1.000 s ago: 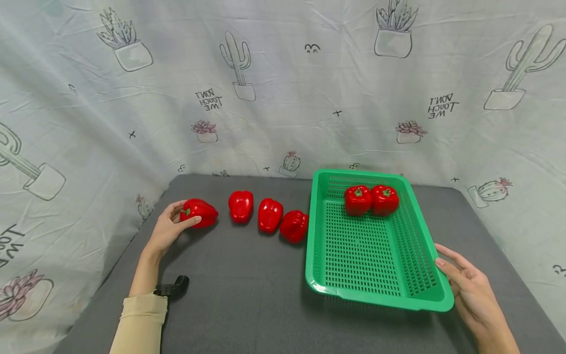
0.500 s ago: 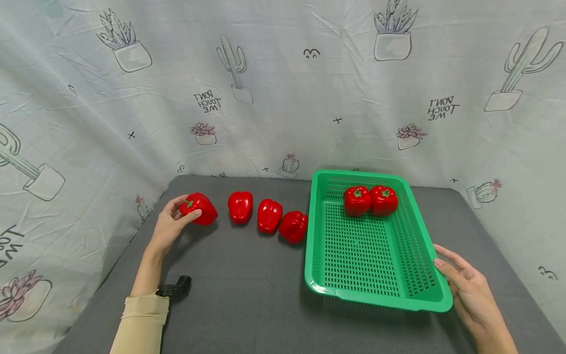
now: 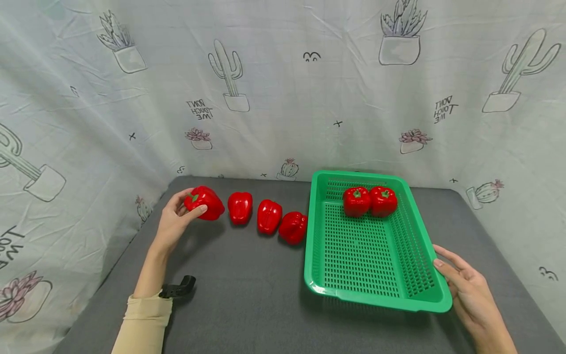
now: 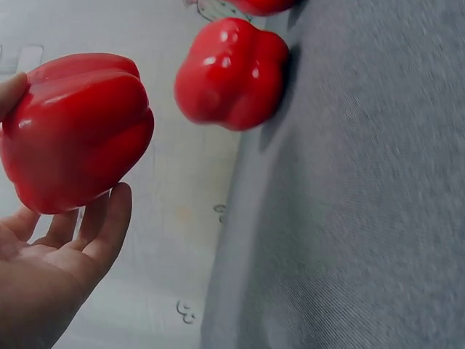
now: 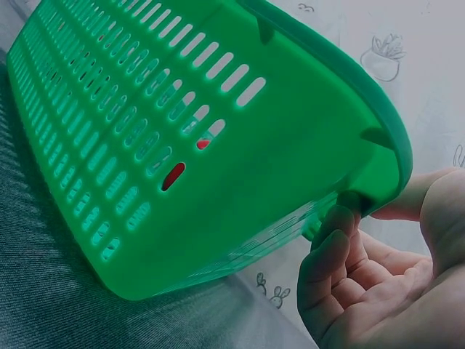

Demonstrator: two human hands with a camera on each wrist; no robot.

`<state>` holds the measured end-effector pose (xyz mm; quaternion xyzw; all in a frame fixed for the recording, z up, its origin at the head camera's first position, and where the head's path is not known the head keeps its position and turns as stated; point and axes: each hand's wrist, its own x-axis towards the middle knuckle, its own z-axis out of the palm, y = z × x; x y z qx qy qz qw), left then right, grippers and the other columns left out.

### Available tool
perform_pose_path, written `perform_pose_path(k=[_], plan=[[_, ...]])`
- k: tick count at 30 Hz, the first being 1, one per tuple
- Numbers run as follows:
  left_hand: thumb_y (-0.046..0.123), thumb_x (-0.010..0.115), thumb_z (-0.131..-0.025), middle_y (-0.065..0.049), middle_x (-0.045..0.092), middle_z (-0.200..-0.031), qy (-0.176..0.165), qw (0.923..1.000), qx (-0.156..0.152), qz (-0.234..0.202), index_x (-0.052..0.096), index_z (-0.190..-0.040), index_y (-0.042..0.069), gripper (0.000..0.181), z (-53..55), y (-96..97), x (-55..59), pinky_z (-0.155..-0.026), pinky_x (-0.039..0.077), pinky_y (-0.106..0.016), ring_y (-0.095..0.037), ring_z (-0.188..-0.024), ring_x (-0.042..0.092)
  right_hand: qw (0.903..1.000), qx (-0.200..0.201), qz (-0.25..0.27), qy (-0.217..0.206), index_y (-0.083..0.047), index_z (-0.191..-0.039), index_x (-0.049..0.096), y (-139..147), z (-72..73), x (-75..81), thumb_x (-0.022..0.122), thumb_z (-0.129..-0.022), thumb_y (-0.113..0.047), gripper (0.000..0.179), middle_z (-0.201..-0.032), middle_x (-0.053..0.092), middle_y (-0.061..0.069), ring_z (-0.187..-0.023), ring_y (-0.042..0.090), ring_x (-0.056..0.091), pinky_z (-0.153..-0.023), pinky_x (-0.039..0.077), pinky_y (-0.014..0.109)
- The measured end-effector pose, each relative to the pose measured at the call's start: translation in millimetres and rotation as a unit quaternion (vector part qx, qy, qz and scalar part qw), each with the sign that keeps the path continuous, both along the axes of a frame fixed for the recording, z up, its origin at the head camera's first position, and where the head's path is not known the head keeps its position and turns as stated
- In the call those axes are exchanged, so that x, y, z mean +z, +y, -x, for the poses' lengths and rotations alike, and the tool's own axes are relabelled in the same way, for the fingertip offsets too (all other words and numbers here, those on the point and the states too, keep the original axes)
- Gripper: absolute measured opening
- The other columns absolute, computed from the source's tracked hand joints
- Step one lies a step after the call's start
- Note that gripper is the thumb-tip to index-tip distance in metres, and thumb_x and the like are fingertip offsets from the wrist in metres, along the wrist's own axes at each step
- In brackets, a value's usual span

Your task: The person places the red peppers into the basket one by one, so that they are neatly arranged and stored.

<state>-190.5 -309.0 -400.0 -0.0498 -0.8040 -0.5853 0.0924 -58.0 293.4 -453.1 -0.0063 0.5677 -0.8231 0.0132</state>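
My left hand (image 3: pixel 174 221) grips a red bell pepper (image 3: pixel 208 202) between thumb and fingers, its green stem toward the palm. In the left wrist view that held pepper (image 4: pixel 80 134) is up off the grey table. To its right three more red peppers lie in a slanting row: one (image 3: pixel 240 208), a second (image 3: pixel 269 216) and a third (image 3: pixel 293 228) by the basket's left side. The green slotted basket (image 3: pixel 358 255) has two red peppers (image 3: pixel 356 201) side by side at its back. My right hand (image 3: pixel 470 290) pinches the basket's right rim, thumb on top and fingers below.
A grey cloth covers the table (image 3: pixel 247 295). Behind it and at both sides hangs a pale curtain (image 3: pixel 283 98) printed with potted plants. A black strap (image 3: pixel 177 287) with a mount sits on the left wrist.
The left hand has raised the pepper from the table and shifted it a little to the right and away. The right hand and basket look almost unmoved.
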Motion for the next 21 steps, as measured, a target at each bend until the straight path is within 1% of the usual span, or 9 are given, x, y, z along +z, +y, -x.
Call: perform_pose_path(k=[3,6,8,11,15,18,21], plan=[[0.023,0.07,-0.093,-0.013,0.046,-0.136,0.007,0.9999,-0.007,0.003,0.039,-0.145,0.003,0.064,-3.2,6.4,5.5,-0.084,0.049,-0.02,-0.017,-0.115,0.052,1.0,0.001,0.0,0.001,-0.016,-0.137,0.058,0.1,0.1,0.1,0.048,-0.103,-0.002,0.038,-0.11,0.07,0.004,-0.092,0.014,0.068,-0.073,0.057,0.03],[0.021,0.07,-0.093,-0.013,0.047,-0.135,0.01,0.9997,-0.02,0.003,0.04,-0.145,0.003,0.062,-3.4,10.3,6.3,-0.085,0.05,-0.022,-0.018,-0.115,0.052,1.0,0.0,0.002,0.003,-0.016,-0.136,0.058,-0.1,0.5,-0.1,0.048,-0.103,-0.001,0.038,-0.109,0.07,0.004,-0.092,0.014,0.068,-0.073,0.057,0.03],[0.019,0.07,-0.093,-0.013,0.047,-0.136,0.012,0.9994,-0.031,0.002,0.041,-0.144,0.003,0.062,-1.9,11.8,4.6,-0.085,0.049,-0.023,-0.019,-0.116,0.051,1.0,-0.003,0.004,0.005,-0.015,-0.136,0.058,-0.4,1.0,-0.6,0.048,-0.103,-0.001,0.038,-0.108,0.07,0.005,-0.092,0.014,0.068,-0.072,0.057,0.03],[0.018,0.071,-0.092,-0.011,0.047,-0.137,0.011,0.9992,-0.039,-0.002,0.042,-0.145,0.005,0.062,4.0,10.8,-2.8,-0.086,0.049,-0.024,-0.02,-0.117,0.05,0.9999,-0.01,0.004,0.004,-0.014,-0.136,0.059,-0.8,1.3,-1.3,0.048,-0.103,-0.001,0.037,-0.108,0.07,0.006,-0.091,0.015,0.068,-0.072,0.057,0.03],[0.021,0.074,-0.09,-0.006,0.048,-0.138,0.002,0.9991,-0.041,-0.013,0.044,-0.144,0.012,0.063,11.3,9.8,-12.2,-0.088,0.049,-0.024,-0.02,-0.119,0.05,0.9999,-0.005,0.012,0.003,-0.015,-0.134,0.06,-0.2,1.5,-2.0,0.047,-0.103,0.0,0.037,-0.109,0.07,0.007,-0.093,0.017,0.068,-0.072,0.057,0.031],[0.024,0.075,-0.089,-0.005,0.049,-0.137,0.004,0.9989,-0.044,-0.015,0.046,-0.143,0.015,0.062,12.3,12.4,-13.4,-0.088,0.049,-0.024,-0.021,-0.118,0.052,0.9998,0.004,0.018,0.004,-0.016,-0.133,0.061,0.5,1.6,-2.1,0.046,-0.103,0.001,0.038,-0.11,0.07,0.007,-0.093,0.016,0.068,-0.073,0.057,0.031],[0.025,0.075,-0.089,-0.006,0.049,-0.136,0.014,0.9987,-0.048,-0.012,0.046,-0.143,0.015,0.062,11.9,15.5,-13.0,-0.087,0.05,-0.025,-0.022,-0.117,0.052,0.9999,0.0,0.011,0.002,-0.017,-0.133,0.061,0.6,1.1,-1.4,0.047,-0.103,0.001,0.038,-0.11,0.069,0.005,-0.093,0.014,0.067,-0.074,0.056,0.03]])
